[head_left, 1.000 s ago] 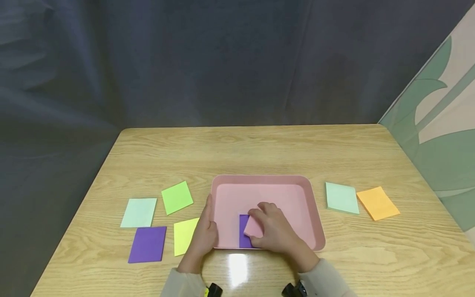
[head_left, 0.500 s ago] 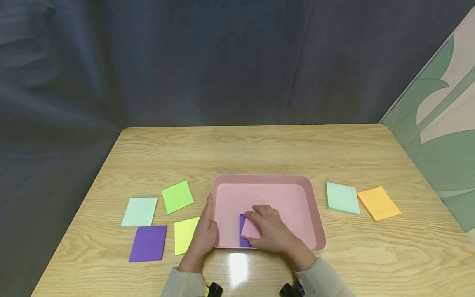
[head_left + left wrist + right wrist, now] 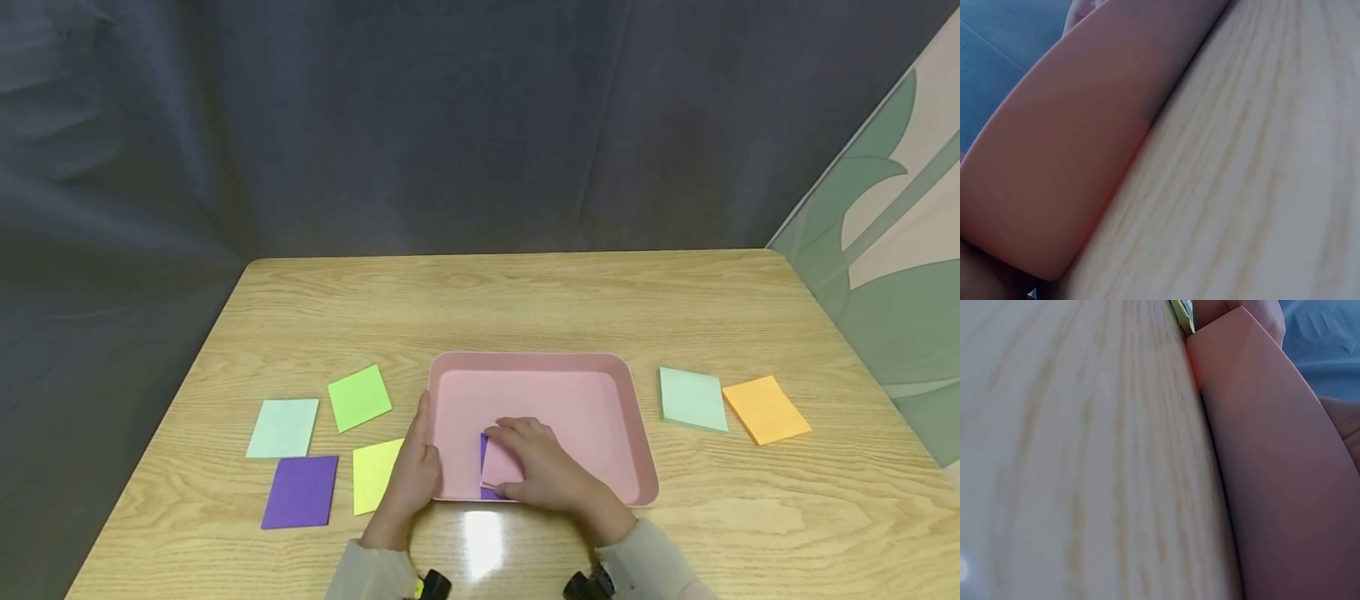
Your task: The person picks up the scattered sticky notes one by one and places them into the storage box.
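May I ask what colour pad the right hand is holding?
The pad is pink, clearest in the head view.

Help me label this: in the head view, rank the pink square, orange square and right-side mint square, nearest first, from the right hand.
1. Pink square, in the right hand.
2. Right-side mint square, right of the tray.
3. Orange square, farther right.

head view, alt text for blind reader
A person's right grip holds a pink square pad over a purple one in a pink tray; the left grip touches the tray's left side. More coloured squares flank it on the wooden table.
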`<state>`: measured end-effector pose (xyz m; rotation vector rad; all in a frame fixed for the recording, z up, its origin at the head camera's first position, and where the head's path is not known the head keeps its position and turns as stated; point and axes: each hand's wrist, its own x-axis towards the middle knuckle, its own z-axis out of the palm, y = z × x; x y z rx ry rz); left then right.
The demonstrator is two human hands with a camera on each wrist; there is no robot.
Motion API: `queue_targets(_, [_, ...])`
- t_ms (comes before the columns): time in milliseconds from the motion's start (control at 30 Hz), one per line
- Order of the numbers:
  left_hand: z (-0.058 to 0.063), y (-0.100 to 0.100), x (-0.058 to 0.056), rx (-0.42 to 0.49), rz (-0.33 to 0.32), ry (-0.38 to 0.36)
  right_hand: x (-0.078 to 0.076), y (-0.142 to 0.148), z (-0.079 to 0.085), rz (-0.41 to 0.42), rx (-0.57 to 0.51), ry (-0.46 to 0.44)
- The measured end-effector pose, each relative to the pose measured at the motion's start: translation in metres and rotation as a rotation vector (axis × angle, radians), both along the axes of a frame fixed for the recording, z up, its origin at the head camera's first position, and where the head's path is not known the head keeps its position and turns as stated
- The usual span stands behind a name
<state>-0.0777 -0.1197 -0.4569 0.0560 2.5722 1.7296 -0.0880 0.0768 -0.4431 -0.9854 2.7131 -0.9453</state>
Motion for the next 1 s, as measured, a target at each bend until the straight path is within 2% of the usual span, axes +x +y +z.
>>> queue_targets(500, [0.0019, 0.0007, 0.0007, 0.007, 0.008, -0.011, 0.0003, -0.0004, 0.0007, 0.009, 0.015, -0.027])
queue_targets(1000, [0.0005, 0.0008, 0.0012, 0.0, 0.011, -0.015, 0.0013, 0.0014, 0.0037, -0.003, 0.062, -0.005])
